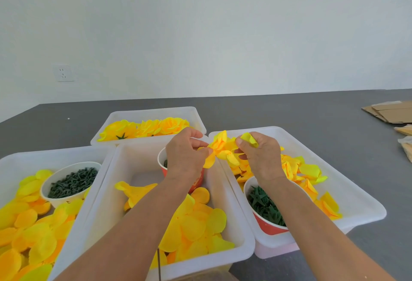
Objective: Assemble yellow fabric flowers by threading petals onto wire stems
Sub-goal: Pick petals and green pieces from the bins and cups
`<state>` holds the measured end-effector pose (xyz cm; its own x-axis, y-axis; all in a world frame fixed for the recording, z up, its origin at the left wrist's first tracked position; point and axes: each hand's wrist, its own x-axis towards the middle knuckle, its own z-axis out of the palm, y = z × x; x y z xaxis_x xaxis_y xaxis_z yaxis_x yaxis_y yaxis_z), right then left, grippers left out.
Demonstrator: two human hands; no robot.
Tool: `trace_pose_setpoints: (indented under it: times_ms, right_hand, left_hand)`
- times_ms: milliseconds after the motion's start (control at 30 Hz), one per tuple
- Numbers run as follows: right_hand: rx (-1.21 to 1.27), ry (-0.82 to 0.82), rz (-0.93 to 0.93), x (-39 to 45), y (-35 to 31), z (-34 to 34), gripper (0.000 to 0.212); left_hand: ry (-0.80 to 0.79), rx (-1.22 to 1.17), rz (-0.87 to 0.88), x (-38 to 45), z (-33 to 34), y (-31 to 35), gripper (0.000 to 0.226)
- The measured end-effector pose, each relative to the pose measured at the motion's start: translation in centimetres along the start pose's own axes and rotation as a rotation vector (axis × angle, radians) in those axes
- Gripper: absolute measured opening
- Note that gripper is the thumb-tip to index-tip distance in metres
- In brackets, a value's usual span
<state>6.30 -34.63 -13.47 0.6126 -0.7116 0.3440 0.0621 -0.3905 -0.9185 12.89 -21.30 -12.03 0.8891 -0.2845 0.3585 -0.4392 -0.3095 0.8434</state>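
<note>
Both hands are raised above the white bins, holding a part-built yellow fabric flower (220, 148) between them. My left hand (187, 153) pinches its left side, thumb and fingers closed on the petals. My right hand (259, 157) grips the right side, with a loose yellow petal (249, 139) curled over its forefinger. No wire stem shows; the petals and fingers hide the flower's centre. Loose yellow petals (196, 227) fill the middle bin (240, 231) below my forearms.
The far bin (156, 113) holds finished yellow flowers. The left bin (13, 160) has petals and a white cup of dark green pieces (73, 182). The right bin (356, 193) holds petals and a red cup of green calyxes (265, 207). Another red cup (196, 180) sits under my left wrist. Cardboard (390, 111) lies far right.
</note>
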Motion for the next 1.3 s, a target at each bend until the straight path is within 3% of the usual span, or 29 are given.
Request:
trace_pose_setpoints:
  times_ms: [233, 367, 500, 733, 867, 967, 1100, 1300]
  right_hand:
    - [-0.113, 0.094, -0.037, 0.0, -0.1, 0.1, 0.021]
    - [-0.104, -0.063, -0.083, -0.5, -0.2, 0.1, 0.007]
    - [-0.181, -0.171, -0.165, -0.8, -0.3, 0.3, 0.01]
    - [-0.21, -0.162, -0.192, -0.8, -0.1, 0.2, 0.007]
    - [-0.231, -0.204, -0.221, -0.9, -0.2, 0.3, 0.007]
    - [-0.232, -0.132, -0.194, -0.8, -0.2, 0.2, 0.03]
    - [-0.191, 0.031, -0.121, -0.2, 0.0, -0.1, 0.014]
    - [-0.223, 0.101, -0.109, -0.2, -0.1, 0.3, 0.014]
  left_hand:
    - [-0.008, 0.038, 0.01, -0.1, 0.4, 0.2, 0.024]
    - [-0.009, 0.11, 0.078, 0.1, 0.4, -0.4, 0.022]
    - [-0.016, 0.189, 0.094, 0.3, 0.3, -1.2, 0.023]
    - [-0.012, 0.275, 0.072, 0.1, 0.6, -1.0, 0.025]
    - [-0.054, 0.312, 0.164, -0.2, 0.7, -0.7, 0.02]
    - [-0.058, 0.273, 0.186, -0.2, 0.7, -0.5, 0.018]
    - [0.006, 0.187, 0.066, 0.6, 0.2, -0.7, 0.019]
    - [0.053, 0.176, -0.013, 0.7, 0.4, -0.6, 0.022]
